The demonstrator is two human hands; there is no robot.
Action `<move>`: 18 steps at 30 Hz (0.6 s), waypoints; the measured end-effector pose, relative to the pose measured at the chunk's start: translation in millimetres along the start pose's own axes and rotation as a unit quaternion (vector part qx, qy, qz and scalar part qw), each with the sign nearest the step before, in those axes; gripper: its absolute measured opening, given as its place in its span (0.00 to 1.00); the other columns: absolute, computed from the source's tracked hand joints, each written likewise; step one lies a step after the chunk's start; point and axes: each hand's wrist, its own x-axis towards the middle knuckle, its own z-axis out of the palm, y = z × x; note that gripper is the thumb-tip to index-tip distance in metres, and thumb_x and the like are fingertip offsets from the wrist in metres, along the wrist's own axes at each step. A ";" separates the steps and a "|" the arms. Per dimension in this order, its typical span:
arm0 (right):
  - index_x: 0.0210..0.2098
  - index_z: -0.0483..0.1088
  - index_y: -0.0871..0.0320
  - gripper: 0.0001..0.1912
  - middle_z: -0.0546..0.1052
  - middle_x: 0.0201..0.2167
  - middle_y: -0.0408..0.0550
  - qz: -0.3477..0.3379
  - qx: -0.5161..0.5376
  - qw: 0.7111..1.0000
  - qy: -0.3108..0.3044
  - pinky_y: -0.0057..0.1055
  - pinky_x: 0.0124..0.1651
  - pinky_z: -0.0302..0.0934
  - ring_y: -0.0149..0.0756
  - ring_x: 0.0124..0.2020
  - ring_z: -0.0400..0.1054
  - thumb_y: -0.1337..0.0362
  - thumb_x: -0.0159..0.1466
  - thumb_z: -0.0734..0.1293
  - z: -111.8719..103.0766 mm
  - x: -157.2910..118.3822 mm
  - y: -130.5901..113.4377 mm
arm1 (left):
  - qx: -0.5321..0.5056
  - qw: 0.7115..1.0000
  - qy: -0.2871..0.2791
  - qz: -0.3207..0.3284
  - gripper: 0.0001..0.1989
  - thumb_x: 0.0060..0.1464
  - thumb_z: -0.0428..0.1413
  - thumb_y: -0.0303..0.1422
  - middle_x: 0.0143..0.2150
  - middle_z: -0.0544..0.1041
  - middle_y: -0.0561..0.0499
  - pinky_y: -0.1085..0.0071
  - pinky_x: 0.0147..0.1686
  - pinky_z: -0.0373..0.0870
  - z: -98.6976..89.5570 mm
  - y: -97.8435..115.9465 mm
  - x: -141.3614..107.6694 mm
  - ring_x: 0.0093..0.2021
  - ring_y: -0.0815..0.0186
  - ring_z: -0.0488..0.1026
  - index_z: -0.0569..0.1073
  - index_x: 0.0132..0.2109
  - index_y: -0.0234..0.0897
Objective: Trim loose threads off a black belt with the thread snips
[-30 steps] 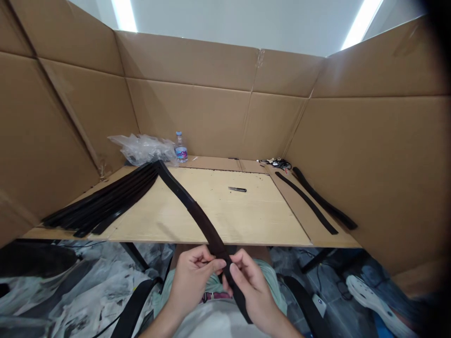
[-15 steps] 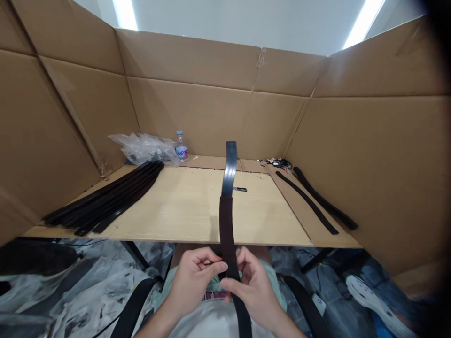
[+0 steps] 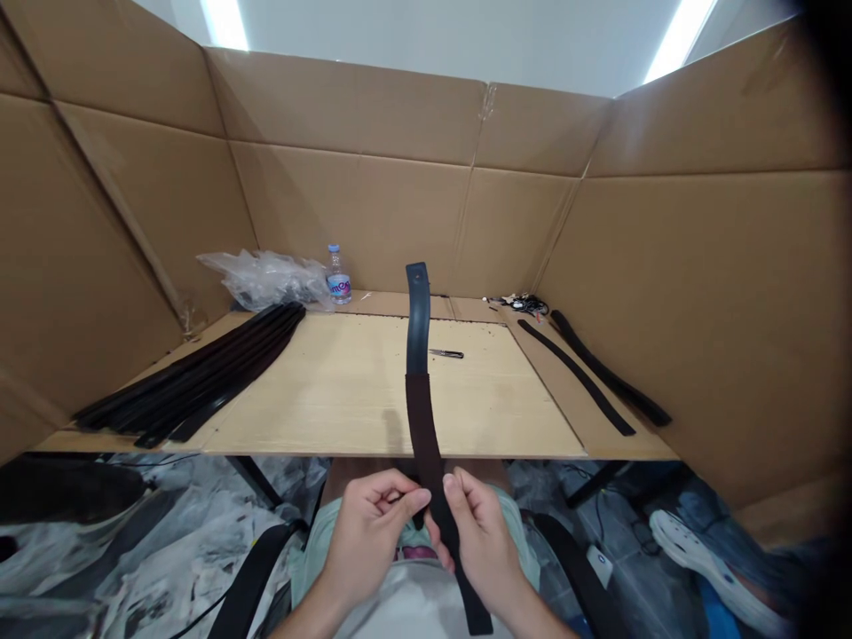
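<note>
Between the two hands, just off the near edge of the tabletop (image 3: 319, 399), the fingers are grasping a long, curved dark strip (image 3: 418, 328). The right hand (image 3: 485, 541) is holding it between thumb and fingers; its thumb has just shifted from across the face to the right-hand edge, leaving more of the face exposed and apparently putting the hold at the side. The left hand (image 3: 366, 532) is pinching thumb to forefinger at the opposite edge, where something dark is showing; whether it is gripping the strip itself or a loose edge, I cannot tell. Farther along, a matte brown covering (image 3: 421, 413) is wrapping the middle, while the glossy far end is standing up over the tabletop, tipping slightly left with a small hole showing. The lower end is hanging over the lap. Beyond the strip, small snips (image 3: 449, 354) are lying beside its outline. To the left, a bundle of dark strips (image 3: 219, 382) is resting near a clear plastic bag (image 3: 272, 280) and an upright bottle (image 3: 338, 280). To the right, a thinner strip (image 3: 578, 369) and a thicker strip (image 3: 612, 377) are lying side by side, with tangled cables (image 3: 527, 306) near their far ends.
</note>
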 end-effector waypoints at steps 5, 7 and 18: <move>0.28 0.58 0.59 0.19 0.71 0.22 0.42 -0.020 0.060 0.998 -0.024 0.21 0.20 0.54 0.24 0.18 0.60 0.50 0.66 0.60 0.4 3.1 -6.2 | 0.043 0.996 0.062 0.036 0.15 0.52 0.59 0.39 0.21 0.75 0.49 0.78 0.23 0.67 -5.4 -3.9 6.3 0.21 0.69 0.72 0.70 0.26 0.31; 0.32 0.64 0.60 0.15 0.72 0.27 0.44 -0.035 0.065 0.996 -0.042 0.22 0.26 0.57 0.25 0.23 0.62 0.53 0.64 0.64 -1.0 4.3 -9.8 | 0.032 0.996 0.078 0.033 0.14 0.48 0.62 0.37 0.22 0.75 0.51 0.79 0.23 0.67 -9.1 -5.6 9.2 0.21 0.71 0.71 0.70 0.25 0.31; 0.32 0.60 0.60 0.16 0.73 0.26 0.44 -0.002 0.078 0.994 -0.071 0.22 0.22 0.57 0.25 0.20 0.63 0.55 0.60 0.69 0.6 0.0 -9.7 | -0.071 0.997 -0.024 0.003 0.10 0.48 0.62 0.33 0.21 0.73 0.52 0.76 0.20 0.68 -8.6 -6.1 6.8 0.19 0.68 0.71 0.74 0.33 0.29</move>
